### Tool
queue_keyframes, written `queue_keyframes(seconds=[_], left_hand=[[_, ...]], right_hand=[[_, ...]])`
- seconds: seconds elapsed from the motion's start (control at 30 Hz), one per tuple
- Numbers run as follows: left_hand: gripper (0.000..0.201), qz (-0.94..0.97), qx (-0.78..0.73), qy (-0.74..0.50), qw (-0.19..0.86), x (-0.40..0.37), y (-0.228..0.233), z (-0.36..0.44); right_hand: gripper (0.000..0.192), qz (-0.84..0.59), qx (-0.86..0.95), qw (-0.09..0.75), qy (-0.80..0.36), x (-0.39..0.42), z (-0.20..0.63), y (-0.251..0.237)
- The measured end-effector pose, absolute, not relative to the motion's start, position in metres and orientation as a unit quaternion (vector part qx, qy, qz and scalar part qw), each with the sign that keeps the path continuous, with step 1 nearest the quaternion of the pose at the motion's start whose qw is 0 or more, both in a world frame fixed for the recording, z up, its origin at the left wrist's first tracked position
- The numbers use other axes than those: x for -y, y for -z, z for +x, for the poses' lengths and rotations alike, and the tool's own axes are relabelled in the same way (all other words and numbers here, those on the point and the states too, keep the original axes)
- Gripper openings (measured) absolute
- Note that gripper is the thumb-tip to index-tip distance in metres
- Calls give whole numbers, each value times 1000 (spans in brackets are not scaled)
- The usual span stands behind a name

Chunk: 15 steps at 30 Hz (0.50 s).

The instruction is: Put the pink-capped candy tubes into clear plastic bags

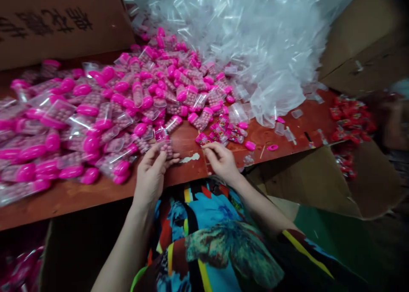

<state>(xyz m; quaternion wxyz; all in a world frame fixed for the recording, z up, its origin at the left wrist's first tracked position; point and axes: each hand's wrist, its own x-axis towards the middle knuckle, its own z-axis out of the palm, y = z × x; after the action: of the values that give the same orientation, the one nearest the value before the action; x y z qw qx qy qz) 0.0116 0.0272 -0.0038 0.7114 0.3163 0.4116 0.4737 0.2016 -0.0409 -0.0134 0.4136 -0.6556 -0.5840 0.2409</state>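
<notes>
left hand pinches bagged pink-capped bottle at table edge, long axis toward 12 o'clock. right hand at 3 o'clock from bottle, fingers narrow on small pink sachet. sachet pile at 1 o'clock of right hand, nearer that hand.

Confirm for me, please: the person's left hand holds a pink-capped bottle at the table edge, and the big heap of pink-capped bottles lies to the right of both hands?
Not quite: the head view shows the heap of pink-capped bottles lying left of both hands. The left hand does hold a pink-capped bottle at the table edge.
</notes>
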Motion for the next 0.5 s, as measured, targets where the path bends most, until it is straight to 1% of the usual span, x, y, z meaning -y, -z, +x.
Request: queue_keyframes(seconds=[0.03, 0.17, 0.2, 0.27, 0.33, 0.4, 0.47, 0.5], left_hand=[[29, 321, -415, -472, 709, -25, 4, 11], [29, 319, -423, -470, 706, -19, 8, 11], [30, 320, -423, -468, 707, -19, 10, 11], [30, 327, -419, -464, 709, -18, 13, 11], [31, 337, -413, -456, 712, -18, 17, 9], [33, 351, -416, -448, 709, -17, 19, 7], [36, 371, -430, -433, 700, -16, 18, 7], [37, 384, -436, -422, 696, -15, 17, 8]], right_hand=[[25, -650, 611, 391, -226, 50, 209, 18], [24, -613, 747, 225, -127, 73, 219, 37], [25, -612, 758, 199, -103, 73, 217, 40], [29, -613, 766, 178, -75, 71, 212, 43], [30, -609, 768, 182, -76, 65, 207, 42], [30, -610, 757, 209, -102, 60, 203, 38], [30, -622, 717, 271, -160, 55, 200, 34], [31, -631, 678, 319, -202, 51, 199, 31]])
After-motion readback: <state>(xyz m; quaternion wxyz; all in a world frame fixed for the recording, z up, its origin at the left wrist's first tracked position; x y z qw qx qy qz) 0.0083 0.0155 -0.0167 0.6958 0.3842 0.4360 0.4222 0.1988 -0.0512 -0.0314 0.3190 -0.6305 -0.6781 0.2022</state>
